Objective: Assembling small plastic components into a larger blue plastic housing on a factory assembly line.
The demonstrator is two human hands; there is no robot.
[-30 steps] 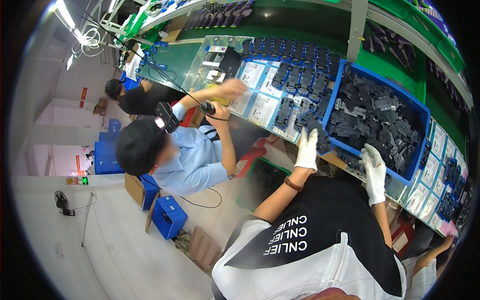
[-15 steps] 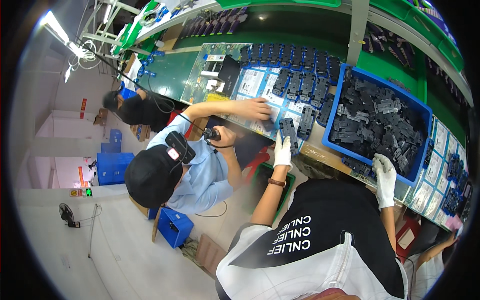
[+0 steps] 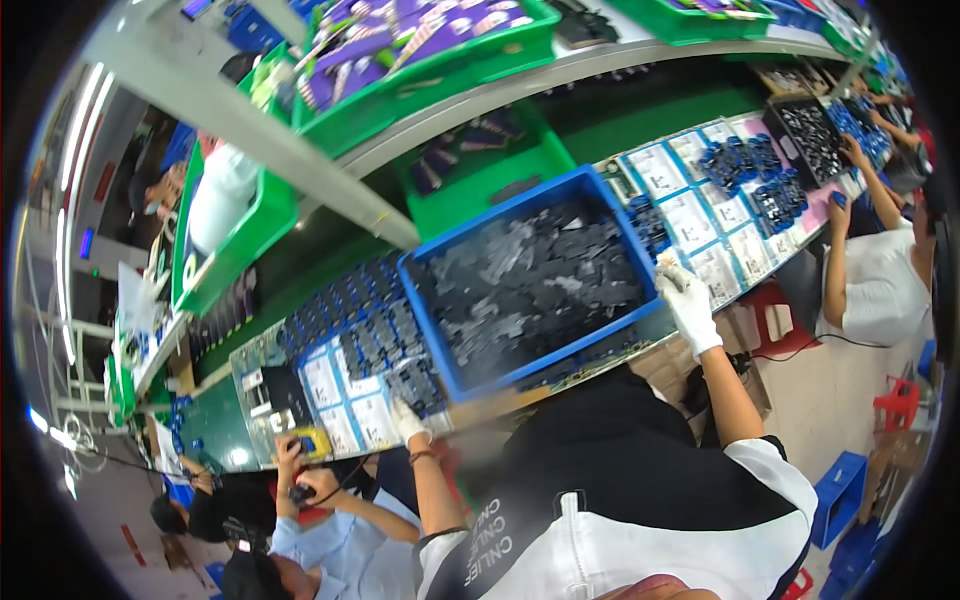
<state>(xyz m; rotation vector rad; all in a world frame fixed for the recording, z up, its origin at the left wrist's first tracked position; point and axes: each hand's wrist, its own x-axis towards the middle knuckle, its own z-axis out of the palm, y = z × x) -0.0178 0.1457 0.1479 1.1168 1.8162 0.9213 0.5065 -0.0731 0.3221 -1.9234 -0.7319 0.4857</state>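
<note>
My left hand (image 3: 410, 422), in a white glove, is at the near edge of the rows of black-and-blue toy car chassis (image 3: 413, 385). Its fingertips reach the nearest chassis; blur hides whether they grip it. My right hand (image 3: 690, 308), also gloved, is raised beside the right wall of a blue bin (image 3: 528, 362). The fingers look loosely bent and apart, with nothing visible held. Loose black plastic chassis parts (image 3: 540, 280) fill the bin. Just beyond that hand lie several blue-and-black car pieces (image 3: 648, 222).
Printed white sheets (image 3: 708, 225) cover the bench right of the bin. Overhead is a shelf with green trays (image 3: 440, 85) of purple parts, held by a grey post (image 3: 300, 165). A co-worker in light blue (image 3: 345, 535) sits at left, another in white (image 3: 875, 285) at right.
My view has swung to the right, so the bin sits further left in it. My right hand has moved from the bin's near rim to beyond its right side. My left hand remains by the chassis rows.
</note>
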